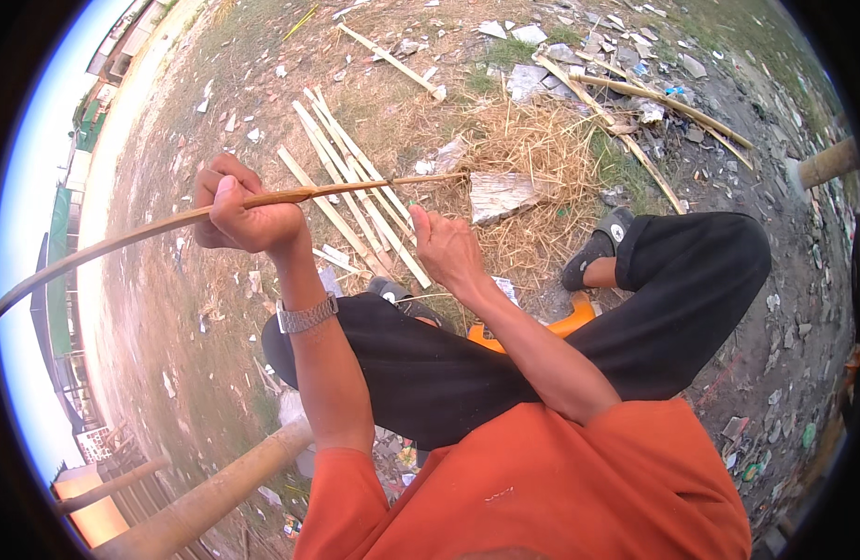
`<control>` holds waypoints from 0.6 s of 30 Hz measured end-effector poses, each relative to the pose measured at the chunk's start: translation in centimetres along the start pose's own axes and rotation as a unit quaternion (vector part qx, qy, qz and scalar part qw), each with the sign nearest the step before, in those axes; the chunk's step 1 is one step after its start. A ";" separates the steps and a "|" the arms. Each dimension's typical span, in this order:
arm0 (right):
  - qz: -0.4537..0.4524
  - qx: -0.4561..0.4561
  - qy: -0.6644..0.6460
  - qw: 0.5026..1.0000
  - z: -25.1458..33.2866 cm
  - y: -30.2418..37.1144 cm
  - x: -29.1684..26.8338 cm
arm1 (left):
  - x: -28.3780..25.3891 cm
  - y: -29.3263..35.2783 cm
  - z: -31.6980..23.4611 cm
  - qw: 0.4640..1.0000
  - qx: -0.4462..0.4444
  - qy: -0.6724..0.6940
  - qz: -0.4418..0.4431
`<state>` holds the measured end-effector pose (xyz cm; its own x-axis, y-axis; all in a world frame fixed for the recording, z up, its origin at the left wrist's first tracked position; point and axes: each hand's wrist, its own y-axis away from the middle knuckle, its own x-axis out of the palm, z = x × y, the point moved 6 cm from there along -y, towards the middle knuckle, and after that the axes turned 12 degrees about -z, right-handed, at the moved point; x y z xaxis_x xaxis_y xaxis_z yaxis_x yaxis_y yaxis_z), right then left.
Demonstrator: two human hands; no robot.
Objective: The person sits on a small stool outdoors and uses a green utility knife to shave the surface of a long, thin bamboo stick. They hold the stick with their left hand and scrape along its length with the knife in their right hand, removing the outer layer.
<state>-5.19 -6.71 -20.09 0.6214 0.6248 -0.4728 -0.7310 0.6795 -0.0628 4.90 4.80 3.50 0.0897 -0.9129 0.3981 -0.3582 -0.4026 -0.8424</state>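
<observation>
My left hand [243,207] is closed around a long brown bamboo stick [122,245], thumb along it. The stick curves out to the left edge of the view. On the other side it narrows and its tip reaches the upper left corner of a pale wooden block [506,196]. Just below the thin part of the stick is my right hand [448,247], its fingers curled and thumb up. A small bit of green shows by that thumb; what the fingers hold is hidden. Several split bamboo strips [341,159] lie on the ground beyond my hands.
Straw shavings [532,140] surround the block. Longer bamboo pieces [626,121] lie among broken tiles at the far right. An orange plastic stool [574,317] shows between my legs. Thick bamboo poles stand out at lower left [206,485] and right [826,164].
</observation>
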 end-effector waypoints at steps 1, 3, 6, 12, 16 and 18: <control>-0.010 -0.011 -0.004 1.000 1.4 -0.6 -0.4 | 0.0 -0.2 0.3 1.000 -0.003 0.005 0.003; 0.000 0.011 -0.035 0.999 2.4 -0.4 -0.3 | -0.3 0.0 0.1 1.000 -0.018 0.011 0.015; -0.007 -0.047 0.061 0.997 -1.8 -1.2 0.7 | 1.0 0.8 -0.7 0.999 -0.048 0.010 0.012; 0.013 0.159 0.174 0.972 -16.2 -0.9 -2.0 | 1.0 0.5 -0.4 0.998 -0.050 0.027 0.002; 0.001 0.092 -0.028 0.995 -4.3 -1.9 -1.5 | 1.1 0.3 -0.2 0.999 -0.045 -0.011 0.010; 0.035 0.068 -0.142 0.987 1.5 -1.4 -2.1 | 0.6 0.2 0.4 0.998 -0.034 -0.048 0.010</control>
<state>-5.06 -8.42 -17.70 0.6389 0.7416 -0.2044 -0.7422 0.6642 0.0896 5.30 4.12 3.43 0.1692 -0.9242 0.3424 -0.4227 -0.3819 -0.8219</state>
